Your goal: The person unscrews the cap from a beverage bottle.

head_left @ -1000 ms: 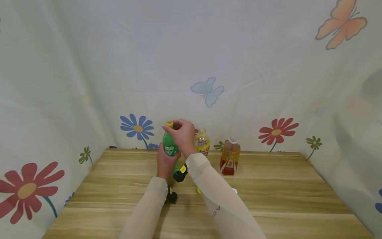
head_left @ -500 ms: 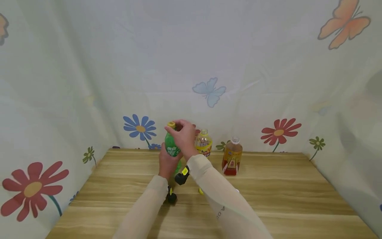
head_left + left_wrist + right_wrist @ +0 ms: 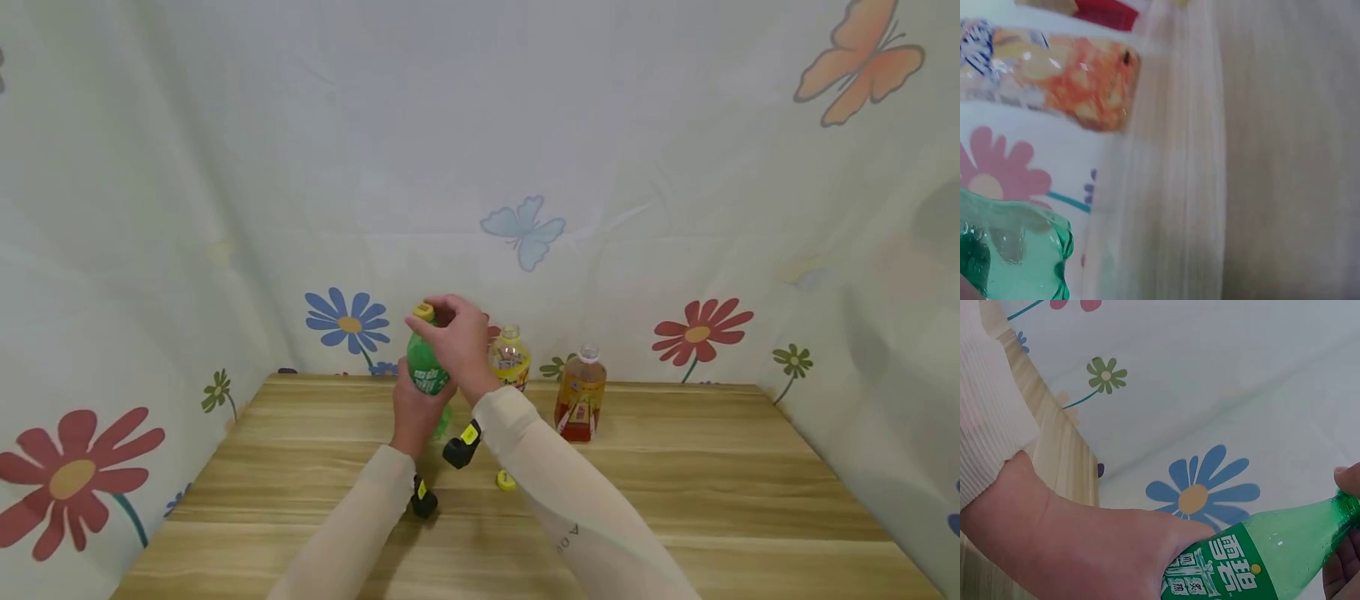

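My left hand (image 3: pixel 416 417) grips a green plastic bottle (image 3: pixel 425 367) around its label, keeping it above the table and tilted slightly. At its top, the thumb and fingers of my right hand (image 3: pixel 463 337) pinch the yellow cap (image 3: pixel 423 311). The right wrist view shows the left hand (image 3: pixel 1091 550) wrapped around the green label and the bottle's clear shoulder (image 3: pixel 1291 537); the cap lies outside that view. In the left wrist view the ridged bottle base (image 3: pixel 1029 250) appears at lower left.
Behind my right hand stands an uncapped bottle with a yellow label (image 3: pixel 510 358). Farther right is an uncapped bottle of amber liquid (image 3: pixel 580 398). A loose yellow cap (image 3: pixel 506 480) lies on the wooden table (image 3: pixel 712 475) beside my right forearm. Flowered cloth (image 3: pixel 420 150) hangs behind.
Both hands keep their hold on the bottle and cap, shifting only slightly. My right forearm has moved so the loose yellow cap shows more; a white item beside the forearm is now hidden.
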Demonstrator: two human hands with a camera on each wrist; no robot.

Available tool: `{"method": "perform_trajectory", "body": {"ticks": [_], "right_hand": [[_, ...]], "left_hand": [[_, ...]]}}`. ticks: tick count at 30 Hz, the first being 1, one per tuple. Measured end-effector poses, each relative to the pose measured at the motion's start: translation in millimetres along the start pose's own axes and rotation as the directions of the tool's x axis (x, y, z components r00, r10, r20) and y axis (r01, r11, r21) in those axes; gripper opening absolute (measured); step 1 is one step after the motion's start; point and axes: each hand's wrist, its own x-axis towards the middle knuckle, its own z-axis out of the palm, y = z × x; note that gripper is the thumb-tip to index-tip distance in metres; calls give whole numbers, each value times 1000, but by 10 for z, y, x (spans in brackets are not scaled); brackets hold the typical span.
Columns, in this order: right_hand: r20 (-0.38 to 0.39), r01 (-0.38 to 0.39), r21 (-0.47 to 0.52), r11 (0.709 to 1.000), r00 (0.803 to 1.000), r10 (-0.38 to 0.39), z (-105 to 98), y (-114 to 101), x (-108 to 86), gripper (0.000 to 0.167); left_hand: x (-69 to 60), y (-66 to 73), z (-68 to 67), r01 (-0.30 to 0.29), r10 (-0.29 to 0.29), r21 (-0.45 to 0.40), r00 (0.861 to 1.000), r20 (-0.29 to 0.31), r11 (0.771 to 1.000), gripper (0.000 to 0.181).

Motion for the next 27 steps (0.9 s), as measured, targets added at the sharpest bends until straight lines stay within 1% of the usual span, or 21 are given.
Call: {"method": "perform_trajectory", "body": {"ticks": [4,7,9,11,14,17,19,21,24,27], "right_hand": [[18,-13,42,999,1000,12,-35,-116,-67,38],[23,-6,71,997,1000,5,-91,-196,-113,36],[28,2,90,996,1000,-4,-149,-246,-140,35],[35,18,100,995,999,-22,-217,-286,-160,35],[47,33,113,993,998,-39,-333,-326,-194,35],[67,43,139,989,996,-53,-452,-342,-244,34],[84,48,150,988,995,-61,-532,-346,-289,33],[103,44,154,987,993,-60,-612,-360,-339,33],[123,37,141,989,991,-55,-718,-378,-402,31],[145,28,128,991,988,-47,-816,-386,-456,30]], "left_hand": [[-72,123,-60,43,-43,-25,999,14,999,73],[-135,222,-83,56,-54,-49,998,37,997,73],[-175,294,-93,50,-45,-69,997,63,996,74],[-212,363,-102,31,-24,-84,996,87,996,75],[-262,457,-119,0,10,-82,993,119,997,77],[-309,522,-132,-20,30,-66,988,151,998,76],[-337,562,-136,-22,34,-68,982,185,997,75],[-373,597,-136,-11,30,-84,973,228,996,74],[-431,646,-130,10,22,-108,956,291,994,75],[-496,696,-128,23,22,-124,935,353,992,73]]}}
